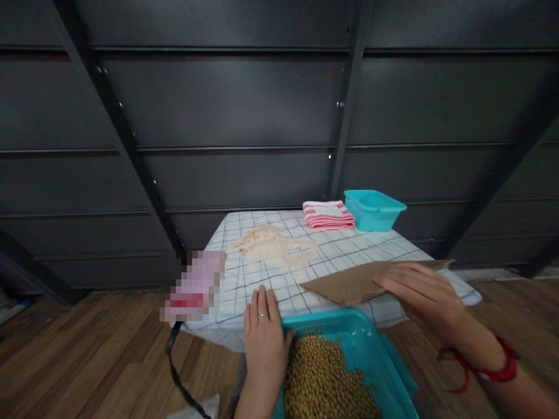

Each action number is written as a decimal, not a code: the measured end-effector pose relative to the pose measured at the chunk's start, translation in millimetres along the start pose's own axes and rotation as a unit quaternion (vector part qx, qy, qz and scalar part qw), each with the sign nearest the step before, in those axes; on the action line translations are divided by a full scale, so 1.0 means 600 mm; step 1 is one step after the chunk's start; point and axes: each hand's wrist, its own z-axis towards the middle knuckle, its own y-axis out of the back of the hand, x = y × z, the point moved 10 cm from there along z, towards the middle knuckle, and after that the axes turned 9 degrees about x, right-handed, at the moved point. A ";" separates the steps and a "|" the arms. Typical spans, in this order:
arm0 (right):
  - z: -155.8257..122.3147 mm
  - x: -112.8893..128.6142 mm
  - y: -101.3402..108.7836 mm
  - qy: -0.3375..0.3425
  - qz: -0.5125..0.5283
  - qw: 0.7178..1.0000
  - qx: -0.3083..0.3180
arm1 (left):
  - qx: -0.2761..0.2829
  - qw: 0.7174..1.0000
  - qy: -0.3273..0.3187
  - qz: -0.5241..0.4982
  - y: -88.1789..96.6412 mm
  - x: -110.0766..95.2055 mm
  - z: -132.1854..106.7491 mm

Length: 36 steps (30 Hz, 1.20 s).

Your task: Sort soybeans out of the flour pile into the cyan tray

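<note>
Our left hand (pixel 264 337), fingers pressed together, steadies the bean tray (pixel 360 340). Our right hand (pixel 425 297) pinches the cardboard (pixel 345 285); moving it probably needs a level grip.

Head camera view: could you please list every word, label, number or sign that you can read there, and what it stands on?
No text can be read anywhere in this view.
Pink object at the left edge of the white checked tablecloth: pixelated, unreadable.
Brown cardboard sheet, teal plastic tub, teal plastic tray of beans, pink-and-white striped folded cloth: no print visible.
</note>
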 end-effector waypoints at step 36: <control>0.007 0.008 0.023 0.018 0.074 0.997 0.029 | 0.014 1.000 0.008 -0.011 -0.008 0.004 -0.001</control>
